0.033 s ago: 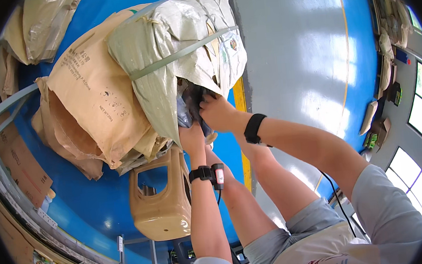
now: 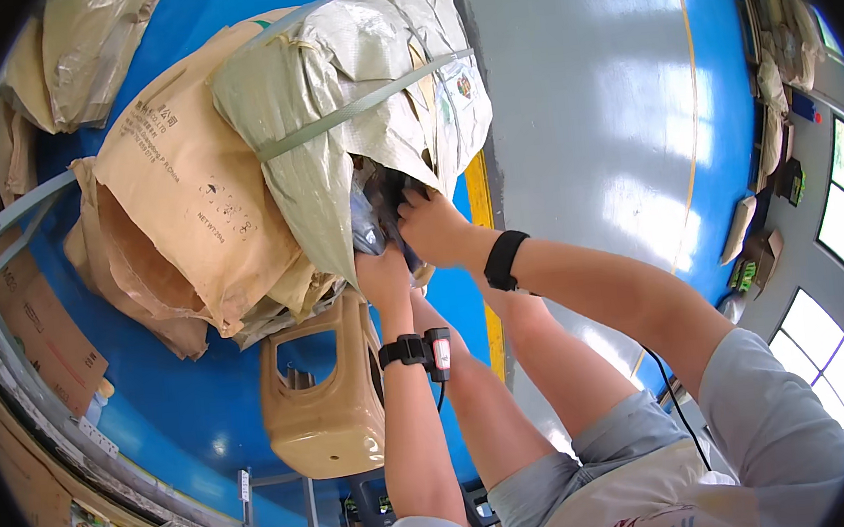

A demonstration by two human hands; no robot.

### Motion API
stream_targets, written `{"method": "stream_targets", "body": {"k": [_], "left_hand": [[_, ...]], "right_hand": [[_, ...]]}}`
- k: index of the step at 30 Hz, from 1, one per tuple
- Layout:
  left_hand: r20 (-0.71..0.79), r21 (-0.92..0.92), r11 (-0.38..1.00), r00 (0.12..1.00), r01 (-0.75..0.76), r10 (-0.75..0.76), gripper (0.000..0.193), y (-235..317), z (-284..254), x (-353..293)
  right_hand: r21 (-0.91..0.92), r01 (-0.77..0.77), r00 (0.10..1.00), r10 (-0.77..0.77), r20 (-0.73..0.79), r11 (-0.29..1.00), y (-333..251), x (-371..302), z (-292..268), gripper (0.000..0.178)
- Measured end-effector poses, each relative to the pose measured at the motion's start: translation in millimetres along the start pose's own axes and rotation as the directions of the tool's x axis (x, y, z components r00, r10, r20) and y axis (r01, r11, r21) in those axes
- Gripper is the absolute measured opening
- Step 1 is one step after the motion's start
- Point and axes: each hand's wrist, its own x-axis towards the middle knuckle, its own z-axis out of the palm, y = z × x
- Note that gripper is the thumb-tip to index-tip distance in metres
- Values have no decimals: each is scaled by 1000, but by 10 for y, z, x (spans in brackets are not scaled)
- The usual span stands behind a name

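Note:
A pale grey-green woven sack (image 2: pixel 382 36), bound with a flat strap (image 2: pixel 368 103), has a torn opening in the side nearest me. Dark, shiny plastic film (image 2: pixel 369 230) shows inside the tear. My left hand (image 2: pixel 383 275) is at the lower end of the opening, fingers closed on the film. Just above and to its right, my right hand (image 2: pixel 436 228) has its fingers curled into the opening, gripping the dark material there. Its fingertips are partly hidden by the sack's torn edge. Black bands circle both wrists.
Large brown paper sacks (image 2: pixel 178 174) lie against the woven sack's left side. A tan plastic stool (image 2: pixel 331 432) lies nearer me, beside my left forearm. Metal rails (image 2: pixel 30 202) and flattened cardboard (image 2: pixel 52 341) are at the left. More sacks (image 2: pixel 98 56) stand at the upper left.

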Motion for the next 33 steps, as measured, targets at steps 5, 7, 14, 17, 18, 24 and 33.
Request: {"method": "stream_targets", "body": {"k": [5,7,14,17,18,24,33], "left_hand": [[196,422,890,941,174,-277,33,574,-354,-221],[341,418,889,875,186,-343,36,580,-560,-386],[600,49,902,709,430,-371,41,625,-1605,-1315],[658,-43,777,603,628,-451,44,627,-2135,-1745],[675,-103,721,581,685,-455,45,615,-2239,-1854],[455,-405,558,689,725,-565,45,-32,-2672,-2491],[328,-670,293,626,682,-707,51,-878,-2957,-2682]], "right_hand": [[348,97,937,32,-347,932,-72,-294,-23,38],[531,68,929,140,-342,845,-69,-499,-241,38],[774,-37,956,247,-156,633,112,-894,-883,34],[680,44,970,131,-205,732,141,-745,-993,31],[633,69,971,94,-220,771,154,-682,-1039,30],[340,474,846,-313,-433,812,-894,357,-1657,32],[-237,57,992,-81,-94,970,-1440,2378,-1401,19]]}}
